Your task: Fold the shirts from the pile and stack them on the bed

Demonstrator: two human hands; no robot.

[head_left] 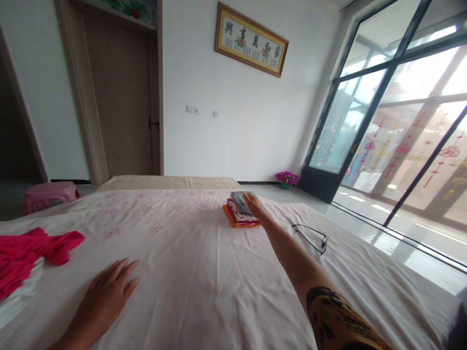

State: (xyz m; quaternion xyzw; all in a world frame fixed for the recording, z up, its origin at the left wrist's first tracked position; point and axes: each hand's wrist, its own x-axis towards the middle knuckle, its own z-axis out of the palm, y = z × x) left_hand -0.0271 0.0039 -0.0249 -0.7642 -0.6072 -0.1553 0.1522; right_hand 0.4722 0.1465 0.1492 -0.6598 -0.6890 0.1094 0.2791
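Observation:
A small stack of folded cloths [242, 217] lies toward the far side of the sheet-covered surface. Its top piece is a blue-and-orange striped folded cloth [239, 199]; below are a white-and-red patterned one and an orange one. My right hand [254, 203] reaches out at arm's length and rests on the top of the stack, fingers stretched over the striped cloth. At the lower left, my left hand [109, 291] lies on the pale sheet [189, 272] with its fingers apart, holding nothing.
Crumpled red clothing [32, 255] lies at the left over a white cloth [22, 299]. Black-framed eyeglasses [321, 244] sit right of my forearm. Beyond are a pink stool [51, 193], a pot of purple flowers [286, 179] and glass doors [346, 121].

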